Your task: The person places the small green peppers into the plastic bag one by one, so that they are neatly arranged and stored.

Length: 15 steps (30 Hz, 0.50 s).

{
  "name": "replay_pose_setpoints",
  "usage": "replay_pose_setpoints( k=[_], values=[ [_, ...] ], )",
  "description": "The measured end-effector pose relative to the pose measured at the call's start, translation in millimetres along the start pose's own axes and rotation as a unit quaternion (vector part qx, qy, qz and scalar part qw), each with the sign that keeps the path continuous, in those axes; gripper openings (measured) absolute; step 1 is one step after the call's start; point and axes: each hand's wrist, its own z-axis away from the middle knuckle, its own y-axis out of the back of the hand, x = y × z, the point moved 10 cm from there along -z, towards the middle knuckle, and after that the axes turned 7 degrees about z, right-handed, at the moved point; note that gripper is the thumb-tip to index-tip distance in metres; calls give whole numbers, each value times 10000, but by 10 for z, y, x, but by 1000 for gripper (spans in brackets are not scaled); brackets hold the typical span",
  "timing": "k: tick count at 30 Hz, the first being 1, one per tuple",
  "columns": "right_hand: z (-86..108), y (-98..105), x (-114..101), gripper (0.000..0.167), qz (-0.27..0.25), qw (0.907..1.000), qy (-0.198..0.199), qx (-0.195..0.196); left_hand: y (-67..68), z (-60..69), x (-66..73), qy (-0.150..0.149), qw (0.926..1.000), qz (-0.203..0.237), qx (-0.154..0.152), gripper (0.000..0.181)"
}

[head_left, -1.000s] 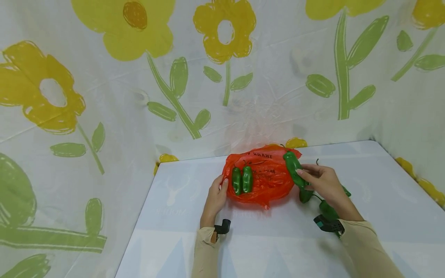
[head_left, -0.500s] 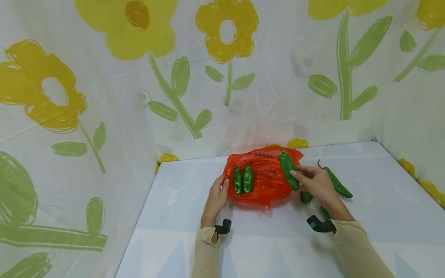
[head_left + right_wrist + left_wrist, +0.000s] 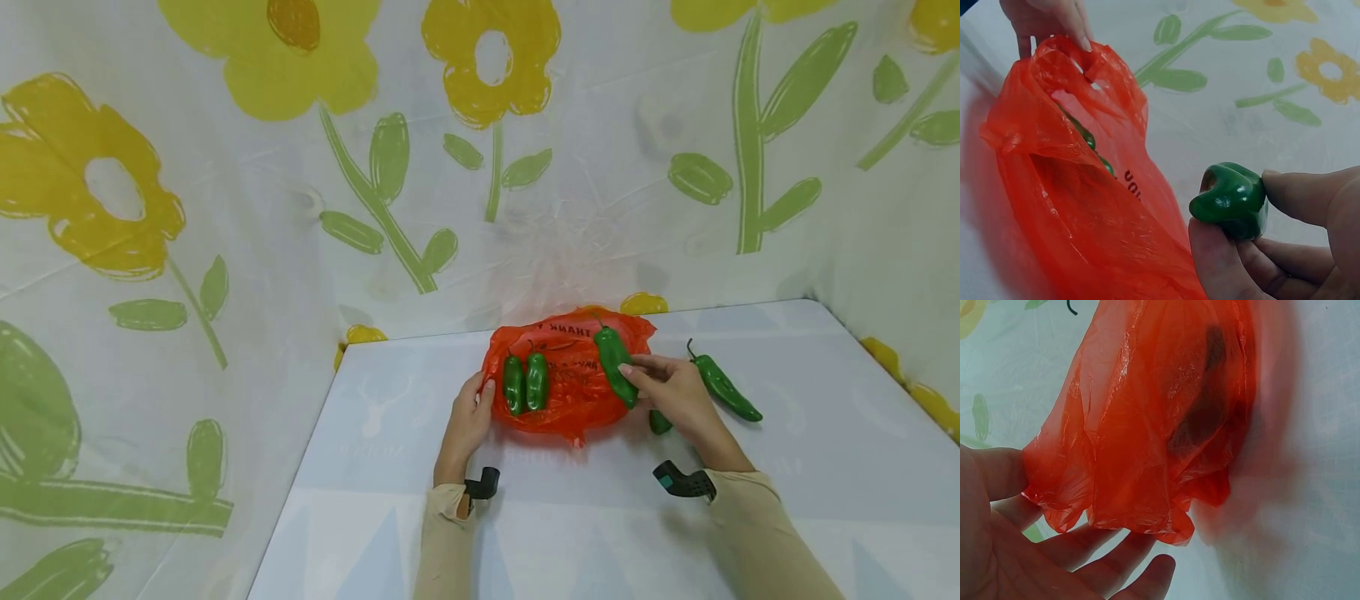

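Note:
My left hand (image 3: 467, 421) pinches the left edge of a red plastic bag (image 3: 577, 404) lying on the table. Two green peppers, one on the left (image 3: 513, 385) and one beside it (image 3: 537, 382), lie side by side at the bag's left part; the right wrist view shows green inside its opening. A dark shape shows through the red plastic (image 3: 1129, 475) in the left wrist view. Between thumb and fingers, my right hand (image 3: 678, 404) holds another green pepper (image 3: 615, 362) by its lower end, tilted, over the bag's right part. Its blunt tip (image 3: 1235, 197) shows in the right wrist view.
Right of my right hand, a long green pepper (image 3: 723, 387) lies on the white table (image 3: 570, 533). Another green pepper (image 3: 660, 422) is partly hidden under that hand. A flower-printed curtain (image 3: 600, 225) stands behind the table and at its sides.
My right hand has moved left with the pepper, bringing it farther over the bag. The long pepper at the right has come into fuller view. My left hand stays at the bag's edge.

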Motion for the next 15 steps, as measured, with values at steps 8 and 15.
replay_pose_setpoints(
  k=[8,15],
  values=[
    [-4,-61,4,69,174,9998,-45,79,1,14,12,-67,9999,82,22,41],
    [-24,-92,-27,67,166,9998,56,125,-5,-7,-9,31,10000,67,2,43]
  ],
)
